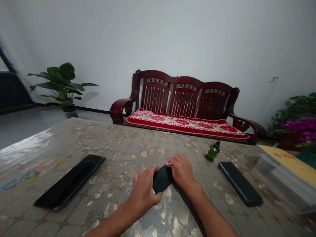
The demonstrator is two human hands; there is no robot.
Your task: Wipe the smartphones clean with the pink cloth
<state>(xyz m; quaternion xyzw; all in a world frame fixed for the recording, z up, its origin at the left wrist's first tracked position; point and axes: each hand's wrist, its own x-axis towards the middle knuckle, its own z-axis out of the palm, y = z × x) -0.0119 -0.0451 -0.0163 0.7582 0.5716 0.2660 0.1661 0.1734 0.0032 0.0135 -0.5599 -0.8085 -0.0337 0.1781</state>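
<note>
A smartphone (163,179) with a dark face lies tilted between my hands, low over the patterned table or resting on it; I cannot tell which. My left hand (145,186) grips its left side, thumb at the near edge and fingers at the far edge. In the closed fingers of my right hand (181,169) is a small pink cloth (169,164), pressed to the phone's far right corner. Most of that cloth is hidden by the hand. Beyond my right hand stands a green bottle (212,152) with a black top.
On the tablecloth (123,144), a long black glossy object (71,181) lies left and a dark slab-like case (240,182) right. Coloured bands (31,174) are scattered far left. A clear plastic box (283,177) with yellow paper (291,161) stands right. Behind is a wooden bench (185,95).
</note>
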